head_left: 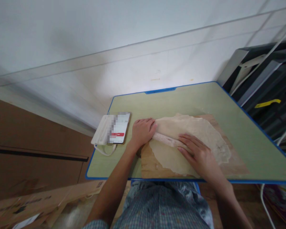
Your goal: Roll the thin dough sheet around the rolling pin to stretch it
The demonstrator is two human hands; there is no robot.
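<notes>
Two bare forearms reach forward on either side of a checked shirt (166,203), over the blue-rimmed near edge of a green table (193,98). Low at the left, beside the table, lies printed cardboard (50,200). Just beyond the near edge lies a brown board (150,162), with a thin, uneven sheet of dough (193,124) spread over most of it. A pale rolling pin (166,140) lies aslant on the dough, which shows on both sides of it. The right hand (197,151) grips the pin's nearer, right end, fingers laid over the top and the thumb along the other side. The left hand (144,130) curls over the farther, left end, its fingers close together; what its palm covers is hidden. Left of that hand, a partly blurred phone (121,127) lies against a white device (101,130), with a short white cable (106,153) looping in front. Behind the table's far edge rises a white wall (133,73); at the right, dark flat panels (267,86) lean near it, one bearing a yellow strip (268,103).
</notes>
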